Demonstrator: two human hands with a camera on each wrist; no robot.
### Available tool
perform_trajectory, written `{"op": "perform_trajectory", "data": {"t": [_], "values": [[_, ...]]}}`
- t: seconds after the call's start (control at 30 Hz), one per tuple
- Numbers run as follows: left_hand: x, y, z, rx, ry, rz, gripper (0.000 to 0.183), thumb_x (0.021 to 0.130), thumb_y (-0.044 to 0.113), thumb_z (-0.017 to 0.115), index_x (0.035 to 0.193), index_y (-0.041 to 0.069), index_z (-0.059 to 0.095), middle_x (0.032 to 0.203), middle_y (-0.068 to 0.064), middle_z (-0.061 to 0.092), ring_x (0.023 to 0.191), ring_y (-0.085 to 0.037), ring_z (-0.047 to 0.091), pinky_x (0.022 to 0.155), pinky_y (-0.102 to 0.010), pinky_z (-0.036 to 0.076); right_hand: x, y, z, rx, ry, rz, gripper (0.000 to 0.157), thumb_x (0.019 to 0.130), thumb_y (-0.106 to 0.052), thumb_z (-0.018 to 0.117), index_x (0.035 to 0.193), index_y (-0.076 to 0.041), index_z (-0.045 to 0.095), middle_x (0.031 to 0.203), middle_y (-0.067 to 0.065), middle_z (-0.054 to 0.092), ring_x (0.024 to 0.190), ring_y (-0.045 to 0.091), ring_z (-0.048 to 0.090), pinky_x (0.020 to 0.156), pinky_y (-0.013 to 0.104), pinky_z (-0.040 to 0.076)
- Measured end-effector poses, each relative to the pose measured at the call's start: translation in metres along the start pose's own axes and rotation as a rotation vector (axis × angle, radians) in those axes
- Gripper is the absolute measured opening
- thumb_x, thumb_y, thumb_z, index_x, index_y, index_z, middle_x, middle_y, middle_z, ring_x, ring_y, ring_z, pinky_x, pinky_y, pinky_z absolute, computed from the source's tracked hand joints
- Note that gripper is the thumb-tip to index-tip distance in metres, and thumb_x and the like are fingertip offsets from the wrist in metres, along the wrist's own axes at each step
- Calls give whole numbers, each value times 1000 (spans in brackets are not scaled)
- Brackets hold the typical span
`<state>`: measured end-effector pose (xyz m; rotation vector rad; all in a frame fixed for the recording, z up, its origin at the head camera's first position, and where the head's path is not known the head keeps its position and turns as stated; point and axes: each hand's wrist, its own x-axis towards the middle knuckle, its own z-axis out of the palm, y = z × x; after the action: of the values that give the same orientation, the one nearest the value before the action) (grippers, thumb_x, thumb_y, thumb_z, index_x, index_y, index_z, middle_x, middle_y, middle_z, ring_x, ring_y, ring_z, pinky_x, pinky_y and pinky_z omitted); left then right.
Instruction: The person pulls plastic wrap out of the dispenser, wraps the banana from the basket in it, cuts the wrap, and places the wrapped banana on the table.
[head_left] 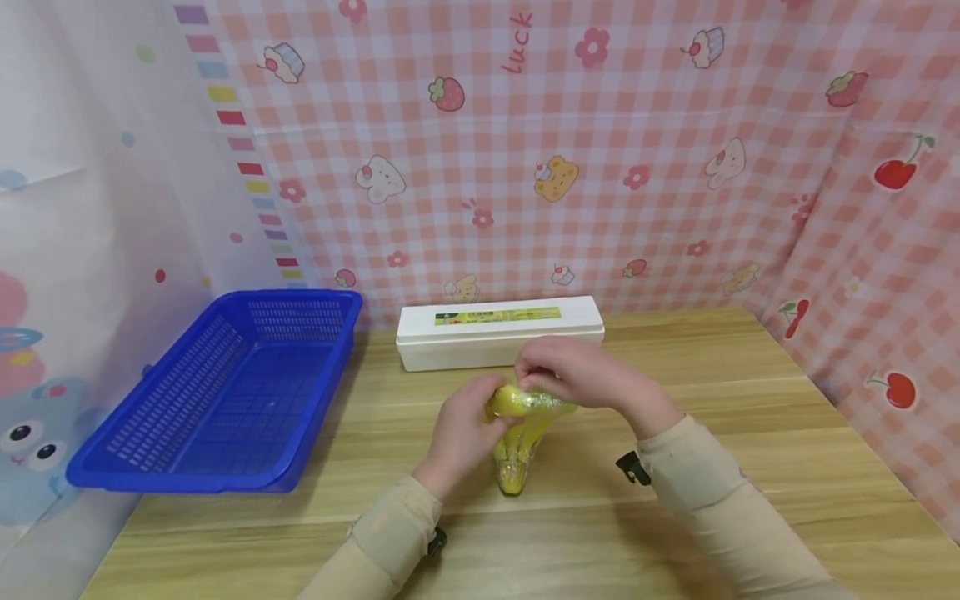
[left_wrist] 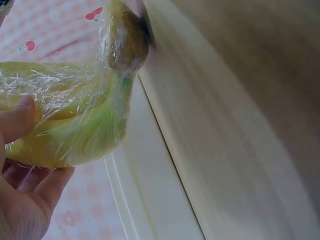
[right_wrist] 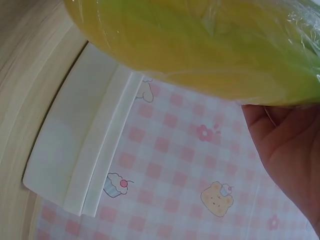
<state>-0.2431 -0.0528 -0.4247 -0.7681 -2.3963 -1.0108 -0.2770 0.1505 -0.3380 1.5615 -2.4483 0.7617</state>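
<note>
A bunch of yellow-green bananas (head_left: 514, 458), wrapped in clear, shiny cling film, stands tilted over the table with its stem end low. My left hand (head_left: 463, 429) grips the bunch from the left, the thumb (left_wrist: 20, 117) on the near side and the other fingers underneath. At the upper right of the bunch, my right hand (head_left: 581, 375) has its fingers curled against the wrapped fruit. In the right wrist view the bananas (right_wrist: 200, 55) hide the right hand's fingertips, so what exactly they pinch is partly hidden.
Behind the hands lies a long white box (head_left: 498, 354) with a yellow-green label, close to the checked cloth backdrop (head_left: 480, 167). A blue plastic basket (head_left: 180, 482) sits at the left. Wood-grain table (head_left: 750, 433) extends to the right.
</note>
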Motion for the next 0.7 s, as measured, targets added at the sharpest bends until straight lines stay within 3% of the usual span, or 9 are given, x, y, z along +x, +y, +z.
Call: {"op": "perform_trajectory", "data": {"t": [0.2,0.37,0.53,0.7], "values": [[1,0,-2,-25,-10,9,41,73,10,87,107,7,64,102,-4,69,95,-19,65,89,-36,53,2,3,-1,48,13,-22,10,91,-10,70,85,-12,63,81,-8,58,72,6,51,65,27,47],[1,-1,-3,-56,-12,-24,42,73,10,87,109,7,65,105,-4,69,98,-19,65,90,-36,53,0,7,0,75,181,-59,12,85,-1,75,86,-11,69,82,-6,64,72,8,55,63,27,49],[0,-3,-3,-84,0,-74,44,71,11,88,109,7,66,103,-4,69,94,-19,65,85,-36,54,-10,7,0,10,372,-65,17,80,6,77,90,-8,73,86,-1,70,77,12,61,68,28,51],[1,-5,-3,-81,9,-72,44,71,11,88,109,7,65,102,-4,69,92,-18,65,81,-35,54,-18,-1,2,-64,409,-123,16,81,0,79,93,-8,73,90,-2,69,82,14,62,73,29,51]]}}
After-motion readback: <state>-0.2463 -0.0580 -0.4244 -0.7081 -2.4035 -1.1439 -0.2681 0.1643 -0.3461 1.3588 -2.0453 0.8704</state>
